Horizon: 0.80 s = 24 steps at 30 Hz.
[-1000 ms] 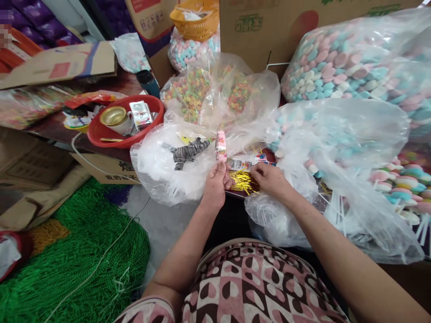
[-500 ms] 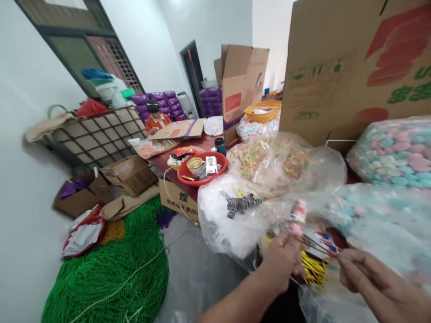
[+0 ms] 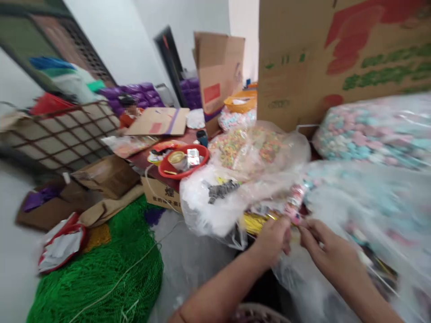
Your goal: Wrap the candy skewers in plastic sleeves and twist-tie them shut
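A small clear packet with pink and white pieces [image 3: 295, 202] stands up from between my hands. My left hand [image 3: 273, 237] is closed round its lower end. Close beside it, my right hand [image 3: 319, 240] pinches at the base of the same packet, thumb against fingers; what lies between those fingertips is too small to make out. Gold twist ties [image 3: 257, 223] lie just behind my left hand. A clear bag with white contents and a grey striped bundle [image 3: 222, 190] sits to the left of the hands.
Large bags of pastel sweets [image 3: 357, 130] are at the right, and a bag of coloured rings [image 3: 232, 146] lies behind the hands. A red basin [image 3: 164, 169] stands on the table. Green netting [image 3: 111, 264] covers the floor at left. A person [image 3: 129, 112] sits beyond cardboard.
My right hand has come in from the right to meet my left hand at the packet's base. The thin ties stretched between the hands no longer show. The view has shifted to the right.
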Available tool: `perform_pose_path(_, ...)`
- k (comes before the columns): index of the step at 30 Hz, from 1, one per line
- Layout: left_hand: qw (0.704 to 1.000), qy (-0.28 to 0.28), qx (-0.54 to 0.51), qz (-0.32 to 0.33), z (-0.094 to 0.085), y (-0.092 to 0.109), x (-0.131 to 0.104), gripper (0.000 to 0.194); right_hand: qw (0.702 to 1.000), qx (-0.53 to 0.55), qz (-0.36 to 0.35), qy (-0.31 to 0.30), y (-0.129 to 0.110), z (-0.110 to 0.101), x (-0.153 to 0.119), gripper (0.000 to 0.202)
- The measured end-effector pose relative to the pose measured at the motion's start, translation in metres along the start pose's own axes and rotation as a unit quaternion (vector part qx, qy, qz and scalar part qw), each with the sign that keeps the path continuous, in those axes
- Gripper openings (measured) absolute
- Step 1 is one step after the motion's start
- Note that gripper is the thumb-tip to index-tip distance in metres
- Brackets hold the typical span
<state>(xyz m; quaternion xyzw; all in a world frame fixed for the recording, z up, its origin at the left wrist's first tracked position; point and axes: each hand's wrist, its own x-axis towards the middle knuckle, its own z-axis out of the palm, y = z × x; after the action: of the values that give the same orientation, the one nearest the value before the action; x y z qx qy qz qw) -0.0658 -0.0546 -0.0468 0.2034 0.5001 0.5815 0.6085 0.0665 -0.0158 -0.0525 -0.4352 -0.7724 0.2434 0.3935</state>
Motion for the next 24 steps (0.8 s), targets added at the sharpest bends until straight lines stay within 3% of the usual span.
perform_pose_path(3,0.996,-0.060,0.054,0.026,0.003,-0.002,0.006,0.058,0.998,-0.010,0.058,-0.021,-0.010,-0.008,-0.004,0.021)
perform_pose_path(6,0.992,-0.073,0.092,0.050,0.003,-0.009,0.012,0.059,0.997,0.001,0.080,-0.020,-0.010,-0.012,-0.010,0.026)
perform_pose_path(12,0.981,-0.114,0.139,0.072,0.005,-0.019,0.011,0.053,0.991,0.002,0.130,0.032,-0.008,-0.015,-0.016,0.027)
perform_pose_path(19,0.988,-0.140,0.053,0.040,0.007,-0.017,0.007,0.049,0.991,0.040,0.126,0.037,-0.015,-0.013,-0.015,0.029)
perform_pose_path(24,0.991,-0.125,0.019,0.033,0.007,-0.014,0.006,0.050,0.982,0.105,0.153,0.032,-0.014,-0.014,-0.014,0.032)
